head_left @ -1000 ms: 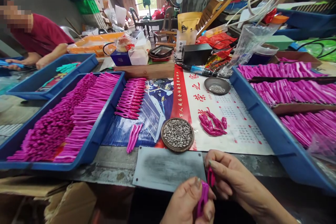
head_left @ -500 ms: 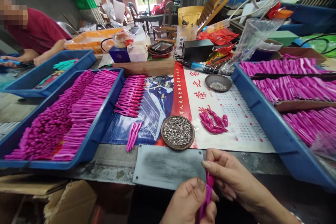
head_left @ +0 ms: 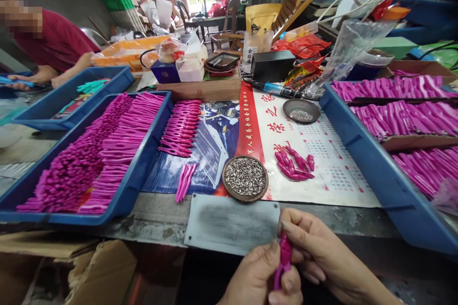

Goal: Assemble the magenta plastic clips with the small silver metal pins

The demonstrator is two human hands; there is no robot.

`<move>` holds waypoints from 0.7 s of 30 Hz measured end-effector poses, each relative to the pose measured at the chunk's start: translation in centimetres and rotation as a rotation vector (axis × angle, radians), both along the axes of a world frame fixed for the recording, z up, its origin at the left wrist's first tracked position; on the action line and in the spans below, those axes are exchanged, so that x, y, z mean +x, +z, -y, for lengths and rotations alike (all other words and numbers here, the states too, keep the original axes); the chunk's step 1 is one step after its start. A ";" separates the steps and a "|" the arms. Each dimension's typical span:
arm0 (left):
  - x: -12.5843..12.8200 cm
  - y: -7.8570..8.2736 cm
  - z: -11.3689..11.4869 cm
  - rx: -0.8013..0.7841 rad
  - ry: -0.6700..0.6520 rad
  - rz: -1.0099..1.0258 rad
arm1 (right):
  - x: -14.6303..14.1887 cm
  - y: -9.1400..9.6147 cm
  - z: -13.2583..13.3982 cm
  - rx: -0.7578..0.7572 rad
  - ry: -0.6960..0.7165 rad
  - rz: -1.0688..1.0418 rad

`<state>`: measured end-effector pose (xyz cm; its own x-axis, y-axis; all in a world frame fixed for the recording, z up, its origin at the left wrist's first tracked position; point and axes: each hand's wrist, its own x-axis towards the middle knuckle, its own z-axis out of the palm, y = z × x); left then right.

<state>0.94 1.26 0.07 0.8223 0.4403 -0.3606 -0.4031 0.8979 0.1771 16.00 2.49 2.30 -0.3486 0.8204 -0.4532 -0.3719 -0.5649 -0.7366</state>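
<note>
Fingers cover much of the pink clip (head_left: 285, 250), so only its upper end and part of its lower arms show; what lies between the fingertips cannot be made out. The left hand (head_left: 266, 267) has its grip clasped around the lower part, while the right hand (head_left: 313, 243) has its grip pinching the upper end, its lower fingers in shadow. The clip is just beside the near right corner of the metal plate (head_left: 232, 224), over the dark space before the bench (head_left: 157, 224). The plate reaches the bench's near edge, and a strip of bench runs between it and the left blue tray (head_left: 138, 171). That tray and the right blue tray (head_left: 375, 176) are cut off by the frame, as is a person (head_left: 62, 38) in a dark red shirt. The poster (head_left: 358, 193) reads 家, 之 and 荣, with a further character partly under a small heap of pink pieces (head_left: 291, 167); its red strip (head_left: 248, 114) includes 全社会. Calendar figures are too small to read.
</note>
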 end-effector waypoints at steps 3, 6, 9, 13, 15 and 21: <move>0.0 0.0 0.1 -0.045 -0.006 0.021 | 0.1 -0.3 -0.3 0.015 0.011 0.053; 0.0 0.1 0.1 -0.064 -0.003 0.044 | 0.1 -0.3 -0.2 0.056 0.023 0.086; 0.2 0.3 0.1 -0.089 0.016 0.067 | -0.1 -0.3 -0.1 0.062 -0.003 0.066; 0.4 0.2 0.0 -0.092 0.060 0.114 | -0.3 -0.1 -0.2 0.052 -0.034 0.039; 0.6 0.0 0.0 -0.045 0.071 0.120 | -0.3 0.0 -0.5 0.061 -0.022 0.028; 0.4 -0.3 0.1 0.022 0.131 0.060 | -0.9 0.4 -2.0 0.041 0.101 -0.145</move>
